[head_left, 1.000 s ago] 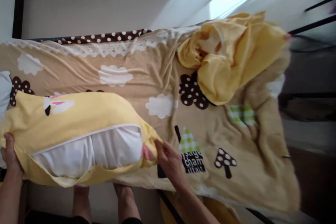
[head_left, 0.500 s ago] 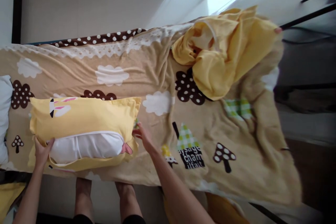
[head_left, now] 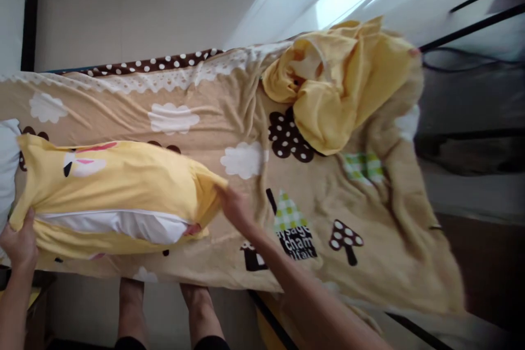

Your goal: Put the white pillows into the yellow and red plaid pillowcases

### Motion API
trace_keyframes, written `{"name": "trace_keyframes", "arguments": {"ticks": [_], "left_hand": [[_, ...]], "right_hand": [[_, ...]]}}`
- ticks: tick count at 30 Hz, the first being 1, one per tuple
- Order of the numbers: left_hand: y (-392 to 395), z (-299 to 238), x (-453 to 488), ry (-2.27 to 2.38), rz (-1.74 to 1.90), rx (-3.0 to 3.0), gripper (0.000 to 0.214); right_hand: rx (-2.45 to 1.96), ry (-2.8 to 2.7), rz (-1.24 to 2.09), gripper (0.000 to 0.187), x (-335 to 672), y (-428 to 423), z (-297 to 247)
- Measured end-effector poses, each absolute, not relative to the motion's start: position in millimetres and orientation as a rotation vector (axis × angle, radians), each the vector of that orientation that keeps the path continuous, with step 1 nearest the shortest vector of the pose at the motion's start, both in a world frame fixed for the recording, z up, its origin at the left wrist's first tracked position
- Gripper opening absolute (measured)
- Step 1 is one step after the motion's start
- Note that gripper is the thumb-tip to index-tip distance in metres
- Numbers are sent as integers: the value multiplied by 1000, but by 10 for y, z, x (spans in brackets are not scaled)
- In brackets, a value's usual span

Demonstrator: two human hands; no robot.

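A yellow pillowcase [head_left: 135, 175] with a printed animal motif lies over a white pillow [head_left: 118, 225], which shows through a long slit along the near side. My left hand [head_left: 20, 238] is closed around the pillowcase's left end at the near corner. At the opposite end my right hand [head_left: 237, 205], somewhat blurred, grips the right corner. Between the two hands the case is stretched out. A pinkish patch is visible at the right end of the slit.
A beige patterned blanket [head_left: 205, 131] covers the bed. Crumpled yellow cloth [head_left: 332, 87] lies at its far right. White bedding [head_left: 7, 158] borders the left edge. Black metal bars [head_left: 471, 27] stand at the right. My legs [head_left: 131, 306] are against the near side.
My left hand has moved left and now grips the pillowcase end. My right hand has moved slightly right, pulling its corner outward. The case is stretched longer and the slit looks narrower.
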State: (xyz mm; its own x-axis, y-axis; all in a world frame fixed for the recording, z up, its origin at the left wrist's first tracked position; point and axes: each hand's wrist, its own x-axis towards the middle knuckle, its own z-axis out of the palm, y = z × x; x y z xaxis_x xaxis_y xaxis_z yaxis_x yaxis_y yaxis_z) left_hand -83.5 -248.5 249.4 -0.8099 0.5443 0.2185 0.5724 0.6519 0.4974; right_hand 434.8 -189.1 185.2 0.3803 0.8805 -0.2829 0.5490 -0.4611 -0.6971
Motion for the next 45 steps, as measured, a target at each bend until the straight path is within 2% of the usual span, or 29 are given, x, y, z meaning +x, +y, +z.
{"name": "trace_keyframes", "arguments": {"ticks": [3, 7, 10, 12, 14, 16, 18, 20, 22, 25, 29, 32, 36, 40, 45], "left_hand": [[-2535, 2585, -806, -2823, -914, -927, 43], [-2435, 2440, -861, -2927, -790, -876, 48], [-2280, 2250, -783, -2958, -618, -1042, 43], [-2278, 2188, -516, -2810, -530, -1334, 44], [-2387, 2207, -32, -2509, -589, -1784, 43], [-2525, 2264, 610, -2197, -671, -2421, 30], [-2576, 2278, 1268, -1750, -551, -3106, 38], [-2485, 2186, 1776, -1503, -331, -3376, 42], [-2291, 1987, 2025, -1513, -125, -3447, 42], [-1995, 1630, 1967, -1806, 126, -3387, 41], [-1791, 1469, 1824, -1779, 506, -3444, 35], [-1730, 1640, 2034, -1601, 477, -3521, 34], [-1637, 1800, 2328, -1425, 364, -3565, 36], [-1521, 1532, 2426, -1615, 339, -3356, 49], [-1469, 1174, 2728, -1438, 366, -3496, 34]], "right_hand": [[-2214, -1190, 777, 47, 4424, -1805, 1816], [-2224, -1246, 908, 51, 4529, -1703, 1681], [-2162, -1207, 952, 53, 4433, -1742, 1547], [-2054, -1205, 1058, 58, 4246, -1893, 1473], [-1969, -1274, 1093, 64, 4001, -2109, 1414], [-1981, -1362, 1026, 61, 3762, -2299, 1358], [-2101, -1373, 929, 56, 3586, -2375, 1298], [-2266, -1345, 851, 54, 3501, -2317, 1240], [-2377, -1372, 826, 55, 3516, -2188, 1216], [-2423, -1361, 811, 63, 3666, -2067, 1337], [-2122, -1393, 668, 69, 3794, -2214, 1801], [-1957, -1416, 621, 65, 3750, -2333, 2063], [-2037, -1316, 607, 54, 3744, -2196, 1944], [-2141, -1255, 622, 47, 3909, -1893, 1668], [-2091, -1289, 504, 43, 4078, -1717, 1704]]}}
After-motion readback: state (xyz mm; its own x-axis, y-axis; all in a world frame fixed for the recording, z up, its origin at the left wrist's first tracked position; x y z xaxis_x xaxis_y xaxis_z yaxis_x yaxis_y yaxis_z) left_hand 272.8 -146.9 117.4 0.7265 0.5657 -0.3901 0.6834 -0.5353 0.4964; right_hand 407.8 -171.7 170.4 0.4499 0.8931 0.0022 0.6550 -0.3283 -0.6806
